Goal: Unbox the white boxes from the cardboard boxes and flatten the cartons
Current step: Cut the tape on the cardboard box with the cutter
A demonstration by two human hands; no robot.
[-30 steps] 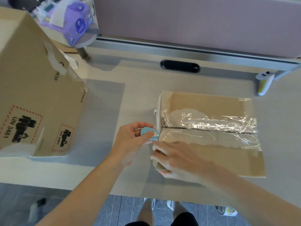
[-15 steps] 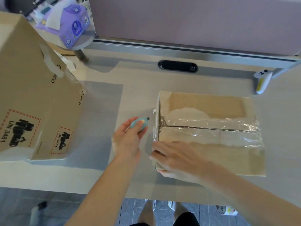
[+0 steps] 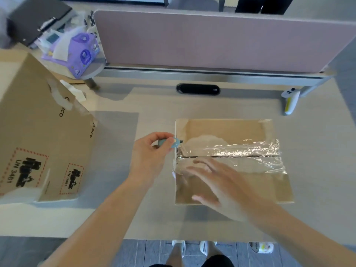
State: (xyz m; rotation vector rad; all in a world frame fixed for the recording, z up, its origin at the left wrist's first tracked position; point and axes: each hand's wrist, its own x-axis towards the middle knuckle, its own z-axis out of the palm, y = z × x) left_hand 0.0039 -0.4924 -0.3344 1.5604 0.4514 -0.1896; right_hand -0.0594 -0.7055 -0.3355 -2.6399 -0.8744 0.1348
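— Look at the fingers (image 3: 165, 136) of the left hand (image 3: 150, 157): thumb and forefinger pinch that little blue cutter (image 3: 171, 143), the rest curled under it.

— A moment back the cutter was lifted clear of the box, out over the worktop (image 3: 154, 105). Now its tip is against the left edge of the sealed carton (image 3: 231, 130), just above the centre seam (image 3: 221, 156).

— And the right hand (image 3: 221, 187)?

— That changed too. It had been clamped round the near left corner. Now its fingers (image 3: 202, 163) are spread and straight, lying over the near flap. It's blurred, so I can't say how hard it presses, or whether it has quite settled.

— So what do you make of it?

— I'd say the cut is about to start. The clear tape (image 3: 240, 151) runs the whole length of the seam and wraps down over the left end, and it looks unbroken. A flat palm would hold the flap down while the blade goes along.

— Risk?

— The spread fingers lie close beside the seam, right where the blade would travel. I'd want them kept to the near side.

— Any white boxes yet?

— None in view; whatever this carton holds is shut inside. It sits flat in the middle of the worktop. The larger carton (image 3: 38, 132), tilted at the left end well apart from it, hasn't been flattened either. By my reckoning there's plenty of the job left.
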